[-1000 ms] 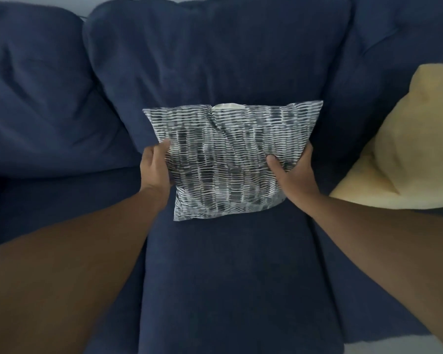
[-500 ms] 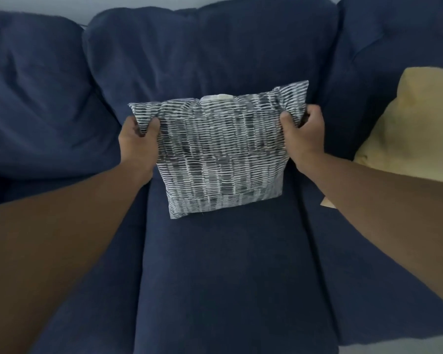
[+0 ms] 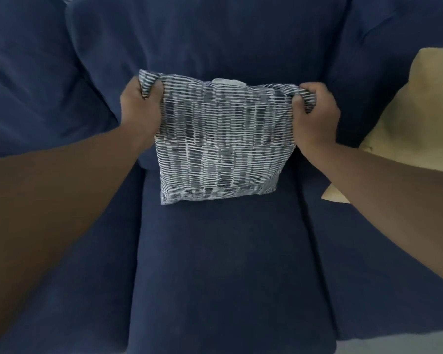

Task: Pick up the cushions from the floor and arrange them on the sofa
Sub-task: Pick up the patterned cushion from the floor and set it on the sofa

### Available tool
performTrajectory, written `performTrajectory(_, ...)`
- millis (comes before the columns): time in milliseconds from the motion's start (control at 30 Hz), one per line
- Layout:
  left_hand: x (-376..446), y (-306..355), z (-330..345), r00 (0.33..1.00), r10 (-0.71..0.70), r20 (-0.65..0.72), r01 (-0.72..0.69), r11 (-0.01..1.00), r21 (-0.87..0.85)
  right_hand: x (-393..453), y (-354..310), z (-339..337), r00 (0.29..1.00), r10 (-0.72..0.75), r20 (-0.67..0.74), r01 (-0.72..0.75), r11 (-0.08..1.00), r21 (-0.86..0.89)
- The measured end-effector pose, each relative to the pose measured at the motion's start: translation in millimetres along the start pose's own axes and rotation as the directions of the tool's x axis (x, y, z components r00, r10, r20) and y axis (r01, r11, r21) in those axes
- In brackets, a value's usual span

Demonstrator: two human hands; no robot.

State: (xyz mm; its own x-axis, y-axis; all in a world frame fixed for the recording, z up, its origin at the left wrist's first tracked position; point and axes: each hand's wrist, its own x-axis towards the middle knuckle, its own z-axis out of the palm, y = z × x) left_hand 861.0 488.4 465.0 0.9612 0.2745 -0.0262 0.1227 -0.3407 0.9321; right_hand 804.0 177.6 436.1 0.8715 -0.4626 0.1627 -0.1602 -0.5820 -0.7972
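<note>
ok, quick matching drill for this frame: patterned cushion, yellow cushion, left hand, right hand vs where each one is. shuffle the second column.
1. patterned cushion
2. yellow cushion
3. left hand
4. right hand

a. gripping the cushion's top right corner
b. on the sofa's middle seat, against the backrest
c. gripping the cushion's top left corner
d. at the frame's right edge

Pairs: 1-b, 2-d, 3-c, 4-a

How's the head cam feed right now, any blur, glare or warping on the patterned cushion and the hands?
Head view: dim, even light with no glare. The patterned cushion is slightly soft, though its stripes stay readable. The left hand and right hand have each closed their grip on an upper corner. Wide-angle warping bulges the sofa seams and forearms toward the edges. The yellow cushion is cropped at the right.
</note>
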Motion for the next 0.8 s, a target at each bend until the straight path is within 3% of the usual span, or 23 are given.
performTrajectory(100,-6.5,-7.0,0.1,0.993,-0.008,-0.118,0.017,0.997,0.073,-4.6,-1.7,2.1,0.995,-0.093,-0.022,0.093,0.995,-0.022)
performTrajectory(167,-15.8,-10.0,1.6,0.943,0.204,-0.265,-0.118,0.945,0.307,-8.0,-9.9,6.8,0.953,-0.292,-0.086,0.275,0.947,-0.165)
performTrajectory(200,-23.3,-10.2,5.1,0.893,0.380,-0.242,-0.244,0.860,0.448,-11.1,-15.9,11.2,0.908,-0.411,-0.079,0.384,0.893,-0.237)
performTrajectory(267,-36.5,-12.7,18.3,0.765,0.642,0.052,-0.535,0.589,0.606,-22.9,-33.6,25.9,0.803,-0.595,0.040,0.579,0.761,-0.293)
performTrajectory(300,-43.0,-11.8,26.4,0.705,0.671,0.231,-0.636,0.454,0.624,-30.3,-42.2,35.3,0.760,-0.636,0.137,0.644,0.706,-0.296)
performTrajectory(333,-48.0,-12.3,34.0,0.671,0.638,0.378,-0.689,0.349,0.635,-37.1,-48.2,45.4,0.730,-0.640,0.240,0.683,0.665,-0.304)
performTrajectory(400,-52.5,-12.0,46.4,0.692,0.489,0.531,-0.693,0.244,0.679,-41.7,-49.9,59.8,0.716,-0.573,0.399,0.697,0.625,-0.353)
performTrajectory(467,-44.1,-13.4,47.0,0.720,0.388,0.575,-0.674,0.194,0.713,-33.7,-39.6,59.6,0.726,-0.507,0.464,0.684,0.598,-0.417)
performTrajectory(567,-19.6,-18.2,27.0,0.746,0.351,0.566,-0.627,0.083,0.774,-9.1,-13.2,36.3,0.766,-0.426,0.482,0.639,0.589,-0.495)
performTrajectory(633,-5.8,-23.2,8.2,0.816,0.366,0.448,-0.515,0.105,0.851,8.3,9.2,15.7,0.851,-0.335,0.404,0.520,0.642,-0.563)
performTrajectory(667,-2.3,-29.0,-0.4,0.854,0.388,0.345,-0.442,0.195,0.875,13.4,20.2,5.3,0.903,-0.289,0.318,0.426,0.700,-0.573)
performTrajectory(733,-4.2,-44.7,-15.9,0.919,0.385,0.082,-0.280,0.491,0.825,12.8,40.6,-14.3,0.981,-0.148,0.123,0.188,0.875,-0.446)
performTrajectory(800,-14.0,-63.2,-27.4,0.967,0.235,-0.098,-0.124,0.772,0.624,-5.8,58.2,-28.5,0.988,0.090,0.122,-0.064,0.976,-0.207)
